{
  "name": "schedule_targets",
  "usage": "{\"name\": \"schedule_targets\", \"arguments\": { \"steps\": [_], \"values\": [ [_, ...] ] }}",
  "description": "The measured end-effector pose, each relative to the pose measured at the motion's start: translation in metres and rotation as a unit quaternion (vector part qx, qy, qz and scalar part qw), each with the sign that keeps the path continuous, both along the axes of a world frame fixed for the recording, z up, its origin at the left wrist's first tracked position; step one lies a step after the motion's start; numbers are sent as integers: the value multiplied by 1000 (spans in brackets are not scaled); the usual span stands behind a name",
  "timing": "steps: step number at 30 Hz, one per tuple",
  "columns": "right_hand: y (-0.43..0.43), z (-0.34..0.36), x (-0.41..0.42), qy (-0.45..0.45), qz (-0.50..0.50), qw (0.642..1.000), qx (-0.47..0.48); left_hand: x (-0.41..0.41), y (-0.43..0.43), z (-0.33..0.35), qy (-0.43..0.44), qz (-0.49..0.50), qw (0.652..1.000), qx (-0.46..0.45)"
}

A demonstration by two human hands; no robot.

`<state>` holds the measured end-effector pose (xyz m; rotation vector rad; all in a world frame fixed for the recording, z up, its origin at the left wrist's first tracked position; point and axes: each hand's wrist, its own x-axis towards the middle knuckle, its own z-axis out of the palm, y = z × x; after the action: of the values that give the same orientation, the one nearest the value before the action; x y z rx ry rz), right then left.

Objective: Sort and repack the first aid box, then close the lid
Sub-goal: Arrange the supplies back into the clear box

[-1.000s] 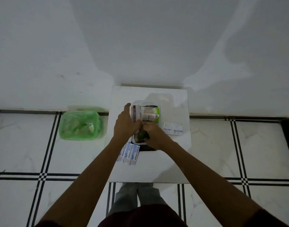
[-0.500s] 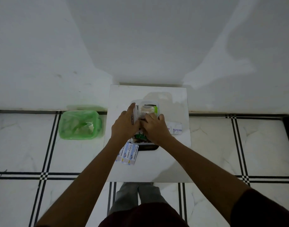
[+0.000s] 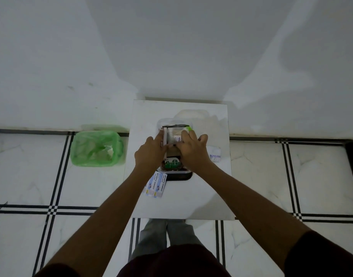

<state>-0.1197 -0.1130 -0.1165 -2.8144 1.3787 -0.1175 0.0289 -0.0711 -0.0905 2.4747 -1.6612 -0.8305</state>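
Observation:
The clear first aid box (image 3: 174, 172) sits mid-table on a dark lid or tray, packed with items. My left hand (image 3: 150, 152) lies along its left side, fingers against a narrow white carton (image 3: 164, 136) standing in the box. My right hand (image 3: 192, 151) presses flat, fingers spread, on a white pack of cotton buds with a green cap (image 3: 188, 128). A green-labelled round item (image 3: 172, 163) lies at the box's near end. Antiseptic bandage strips (image 3: 156, 183) lie on the table by the near left corner. A white sachet (image 3: 214, 153) lies to the right of the box.
The small white table (image 3: 181, 202) stands against a white wall. A green-lined bin (image 3: 95, 147) sits on the tiled floor to the left. My legs (image 3: 165, 234) show below the table's near edge.
My right hand moved up from the box's near end onto the cotton bud pack and flattened, uncovering the green-labelled item. My left hand slid slightly along the box's left side.

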Motion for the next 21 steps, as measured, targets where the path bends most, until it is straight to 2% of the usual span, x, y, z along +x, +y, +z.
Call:
{"name": "schedule_targets", "arguments": {
  "steps": [4, 5, 7, 12, 15, 17, 18, 20, 21],
  "values": [
    [2, 4, 0, -3, -11, 1000, 18, 24, 8, -6, 113, -45, 991, 50],
    [3, 4, -1, -7, -12, 1000, 21, 30, 8, -7, 116, -55, 989, 70],
    [5, 5, -1, -10, -14, 1000, 22, 34, 5, -5, 84, -73, 989, 93],
    [12, 4, 2, -19, -27, 999, 19, 22, -4, 0, 23, -59, 995, 77],
    [12, 6, 0, -67, -33, 997, 26, 24, 1, 2, 33, -47, 996, 74],
    [12, 13, -7, -130, -60, 988, 50, 27, 13, 6, 47, -57, 997, 15],
    [11, 17, -14, -166, -85, 980, 67, 26, 23, 7, 61, -44, 996, -45],
    [8, 21, -33, -244, -149, 953, 98, 22, 47, 6, 113, 39, 977, -174],
    [6, 20, -44, -254, -179, 944, 109, 19, 61, 3, 135, 91, 965, -208]
  ]
}}
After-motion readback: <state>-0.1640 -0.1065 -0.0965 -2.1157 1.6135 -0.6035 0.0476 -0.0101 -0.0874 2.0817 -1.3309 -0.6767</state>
